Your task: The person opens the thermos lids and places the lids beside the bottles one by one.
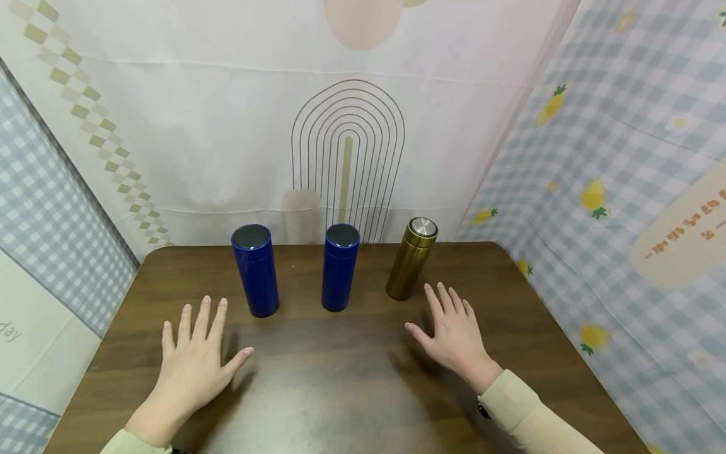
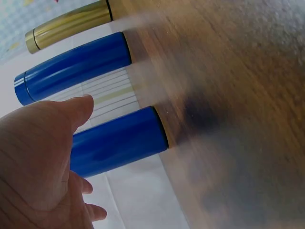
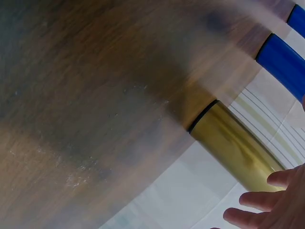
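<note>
While the left hand and right hand had wide, empty grips near the left blue flask and gold flask, closing gently round each mid-body seemed steadiest.

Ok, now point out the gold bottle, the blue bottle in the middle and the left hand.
Gold bottle [image 1: 411,263]: head view, on its body below the lid.
Middle blue bottle [image 1: 339,272]: head view, on its body.
Left hand [image 1: 194,366]: head view, on its back.

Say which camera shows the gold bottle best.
The head view: the gold bottle shows whole, lid included. The left wrist view shows only its side; in the right wrist view, fingers hide its top.
</note>
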`<state>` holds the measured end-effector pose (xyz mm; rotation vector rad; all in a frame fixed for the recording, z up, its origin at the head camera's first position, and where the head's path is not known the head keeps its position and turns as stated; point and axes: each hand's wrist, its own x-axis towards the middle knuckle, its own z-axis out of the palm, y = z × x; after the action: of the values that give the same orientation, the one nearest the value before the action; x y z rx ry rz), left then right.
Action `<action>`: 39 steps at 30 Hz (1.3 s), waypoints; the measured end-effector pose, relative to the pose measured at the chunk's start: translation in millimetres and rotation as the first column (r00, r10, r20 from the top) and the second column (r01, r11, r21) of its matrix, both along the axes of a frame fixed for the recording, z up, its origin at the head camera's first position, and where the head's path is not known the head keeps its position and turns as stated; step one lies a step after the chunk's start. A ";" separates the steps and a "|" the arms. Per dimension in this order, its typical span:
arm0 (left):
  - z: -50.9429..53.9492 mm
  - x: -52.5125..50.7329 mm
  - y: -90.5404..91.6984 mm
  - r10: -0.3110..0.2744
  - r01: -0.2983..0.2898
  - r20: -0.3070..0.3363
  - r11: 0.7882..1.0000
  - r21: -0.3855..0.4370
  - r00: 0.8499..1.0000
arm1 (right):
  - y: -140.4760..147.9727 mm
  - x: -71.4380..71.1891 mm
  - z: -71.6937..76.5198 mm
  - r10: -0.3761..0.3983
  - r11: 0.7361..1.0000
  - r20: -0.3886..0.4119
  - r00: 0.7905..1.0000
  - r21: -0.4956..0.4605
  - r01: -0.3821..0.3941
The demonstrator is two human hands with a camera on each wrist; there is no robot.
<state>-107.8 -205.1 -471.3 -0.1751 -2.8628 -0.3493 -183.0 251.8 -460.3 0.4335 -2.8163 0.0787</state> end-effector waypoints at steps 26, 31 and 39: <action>7.4 -30.8 4.7 -0.138 0.127 0.016 0.948 0.291 0.990 | -75.2 -0.4 41.5 0.197 0.911 -0.056 0.979 -0.359 -0.204; 4.4 -52.5 6.3 -0.155 0.126 0.020 0.869 0.478 0.988 | -108.8 -7.8 56.1 0.335 0.749 -0.080 0.939 -0.581 -0.318; 4.0 -77.5 14.3 -0.156 0.114 0.007 0.751 0.650 0.988 | -166.5 -9.3 64.2 0.459 0.595 -0.098 0.883 -0.704 -0.388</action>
<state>-185.3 -190.8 -467.4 -0.2363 -2.5940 -1.3667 -192.3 85.3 -396.1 0.8973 -2.4117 1.2744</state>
